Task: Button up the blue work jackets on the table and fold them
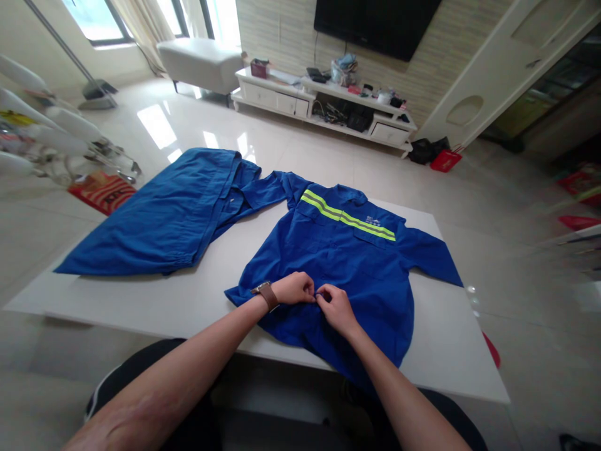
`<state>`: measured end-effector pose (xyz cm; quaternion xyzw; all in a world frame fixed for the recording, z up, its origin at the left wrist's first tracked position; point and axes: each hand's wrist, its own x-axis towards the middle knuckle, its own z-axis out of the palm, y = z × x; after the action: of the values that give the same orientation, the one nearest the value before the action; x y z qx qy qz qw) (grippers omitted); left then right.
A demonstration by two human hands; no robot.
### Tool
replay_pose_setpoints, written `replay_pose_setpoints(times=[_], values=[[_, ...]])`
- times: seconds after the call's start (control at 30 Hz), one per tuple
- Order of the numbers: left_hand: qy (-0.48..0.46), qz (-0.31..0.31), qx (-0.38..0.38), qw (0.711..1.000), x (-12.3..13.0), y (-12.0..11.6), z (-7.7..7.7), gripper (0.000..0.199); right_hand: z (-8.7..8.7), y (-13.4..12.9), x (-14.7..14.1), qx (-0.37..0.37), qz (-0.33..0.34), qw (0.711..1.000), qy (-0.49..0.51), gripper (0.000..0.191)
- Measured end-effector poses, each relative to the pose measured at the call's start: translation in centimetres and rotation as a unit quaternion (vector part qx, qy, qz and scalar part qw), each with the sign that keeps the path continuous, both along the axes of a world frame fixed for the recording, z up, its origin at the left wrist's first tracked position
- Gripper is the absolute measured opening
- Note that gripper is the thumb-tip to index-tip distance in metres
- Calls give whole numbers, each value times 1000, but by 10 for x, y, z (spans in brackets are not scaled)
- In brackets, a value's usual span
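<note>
A blue work jacket (347,263) with a yellow-green reflective stripe across the chest lies front side up, its collar pointing away from me. My left hand (295,289), with a brown-strapped watch at the wrist, pinches the jacket's front in the lower middle. Close beside it on the right, my right hand (335,307) pinches the same part of the fabric, the fingertips of both hands nearly touching. What exactly lies between the fingertips is too small to make out. Folded blue clothing (159,213) is to the left of the jacket, partly against its sleeve.
Both garments lie on a white table (446,338), whose near edge runs in front of my legs. Beyond it stand a white TV cabinet (272,99) with several items and a grey bench (201,62). A red-orange bag (106,193) is past the table's left side.
</note>
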<state>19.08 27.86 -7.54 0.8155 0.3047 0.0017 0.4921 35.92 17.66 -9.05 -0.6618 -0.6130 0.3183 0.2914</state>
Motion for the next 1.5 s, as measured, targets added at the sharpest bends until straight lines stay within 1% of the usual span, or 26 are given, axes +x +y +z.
replay_pose_setpoints(times=[0.1,0.2,0.27,0.33,0.37,0.4,0.43,0.47,0.5,0.53,0.57,0.63,0.67,0.7,0.77,0.8,0.83,0.9,0.97,1.0,1.07,1.13,1.2,1.27,1.37,1.5], values=[[-7,6,14,1000,3,2,1,11,-1,2,-1,-8,-12,1000,0,14],[-10,1,1,1000,3,3,2,8,-1,5,1,-15,-35,999,-36,13],[10,-29,-53,998,1,2,2,6,0,8,4,-8,-53,996,-70,13],[62,-91,-152,982,-3,0,2,5,2,9,6,0,-60,995,-84,12],[89,-119,-195,969,-5,0,2,5,2,8,7,-3,-52,995,-83,12],[109,-136,-220,960,-7,0,2,6,3,6,6,-13,-36,996,-79,12],[117,-136,-215,960,-9,1,3,7,4,4,5,-28,-11,997,-76,12],[113,-118,-179,970,-10,3,5,8,6,0,3,-47,23,996,-77,13],[102,-87,-120,984,-11,6,7,11,7,-4,1,-65,62,993,-82,14],[90,-45,-47,994,-12,8,9,16,9,-9,-1,-79,99,988,-89,14],[83,-1,30,996,-13,10,11,23,11,-14,-3,-90,129,983,-94,14],[94,69,157,981,-13,10,13,40,16,-22,-3,-115,167,976,-82,18],[114,82,191,971,-13,9,13,49,19,-25,-2,-135,181,972,-64,22],[141,80,204,966,-12,6,12,58,21,-26,0,-160,198,966,-38,27],[201,48,183,961,-10,0,10,71,23,-28,4,-211,244,946,17,30],[225,34,167,959,-9,-4,9,76,23,-27,6,-223,261,939,33,29],[242,27,155,957,-7,-7,7,80,22,-27,7,-219,265,938,31,26],[259,30,150,954,-3,-11,5,84,20,-24,7,-166,235,958,-19,20],[266,37,151,951,1,-13,4,86,19,-20,4,-83,182,975,-92,19],[270,38,150,950,2,-13,3,88,18,-18,3,-50,166,977,-123,23],[275,36,150,949,4,-12,3,92,19,-14,0,-19,161,971,-177,35],[276,34,154,948,5,-12,3,92,18,-10,-3,-19,168,956,-238,37],[277,31,158,947,4,-12,3,92,18,-8,-6,-26,167,941,-292,29],[280,29,162,946,3,-13,2,93,16,-6,-8,-35,151,932,-327,24],[283,28,165,945,1,-13,2,96,13,-5,-8,-49,104,932,-344,24],[280,33,162,946,-1,-14,4,97,8,-4,-2,-66,46,943,-322,6]])
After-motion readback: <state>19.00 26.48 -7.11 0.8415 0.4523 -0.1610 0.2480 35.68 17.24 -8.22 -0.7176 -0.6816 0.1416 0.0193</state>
